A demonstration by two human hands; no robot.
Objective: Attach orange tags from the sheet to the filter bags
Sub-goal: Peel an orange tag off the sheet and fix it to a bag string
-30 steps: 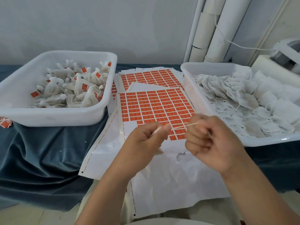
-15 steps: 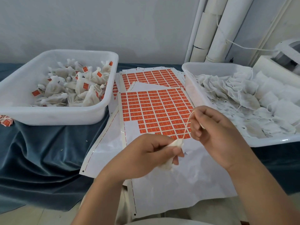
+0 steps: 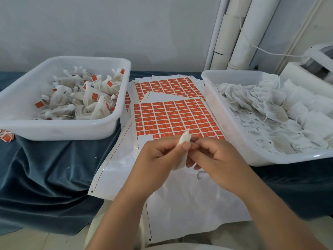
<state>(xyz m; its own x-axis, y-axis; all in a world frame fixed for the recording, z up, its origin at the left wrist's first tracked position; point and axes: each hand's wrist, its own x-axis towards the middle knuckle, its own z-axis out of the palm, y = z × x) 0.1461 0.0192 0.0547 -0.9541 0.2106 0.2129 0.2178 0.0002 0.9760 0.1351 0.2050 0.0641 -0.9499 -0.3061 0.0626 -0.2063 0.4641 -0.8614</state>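
Note:
My left hand (image 3: 158, 156) grips a small white filter bag (image 3: 184, 140) upright over the near edge of the orange tags. My right hand (image 3: 216, 156) meets it from the right, fingertips pinching at the bag's side or its string; which one is hidden. The sheet of orange tags (image 3: 173, 118) lies on the table between two tubs, its near rows peeled to bare white backing. A second tag sheet (image 3: 167, 87) lies under it, further back.
A white tub (image 3: 115, 121) at the left holds tied bags with orange tags. A white tub (image 3: 221, 127) at the right holds several untagged filter bags. Loose orange tags (image 3: 6, 137) lie at the far left on the blue cloth (image 3: 45, 168). White pipes (image 3: 232, 33) stand behind.
The string that was stretched between my hands is no longer drawn out. Both hands have come together, and the bag now stands upright between them, higher than before.

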